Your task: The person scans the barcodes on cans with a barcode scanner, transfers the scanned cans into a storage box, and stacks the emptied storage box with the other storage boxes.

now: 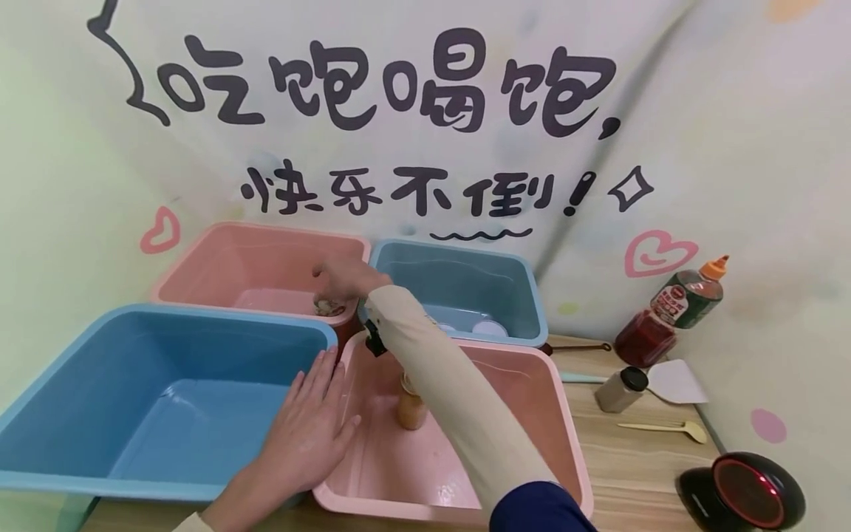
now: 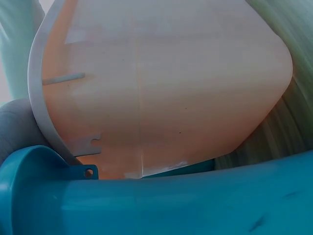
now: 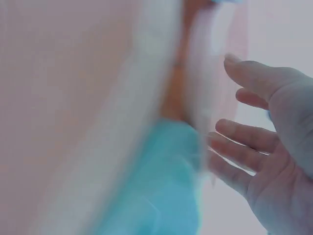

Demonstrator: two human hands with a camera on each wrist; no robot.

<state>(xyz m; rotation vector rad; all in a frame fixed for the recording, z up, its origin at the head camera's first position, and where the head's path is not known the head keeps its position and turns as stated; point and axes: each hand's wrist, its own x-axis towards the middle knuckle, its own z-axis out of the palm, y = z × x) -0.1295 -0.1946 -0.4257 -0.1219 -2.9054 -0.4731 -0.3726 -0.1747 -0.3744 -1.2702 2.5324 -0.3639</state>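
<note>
The left hand (image 1: 309, 428) lies straight-fingered over the nearer blue tub (image 1: 193, 425); the right hand (image 1: 352, 277), blurred, has loosely parted fingers; a sleeve (image 1: 452, 395) partly hides a jar (image 1: 411, 412)

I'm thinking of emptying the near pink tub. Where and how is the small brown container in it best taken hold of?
Probably round the middle of the small brown container, coming from above and the person's left: its roughly cylindrical body appears upright, the right sleeve crosses in front of its upper right, and walls surround it in the near pink tub.
</note>
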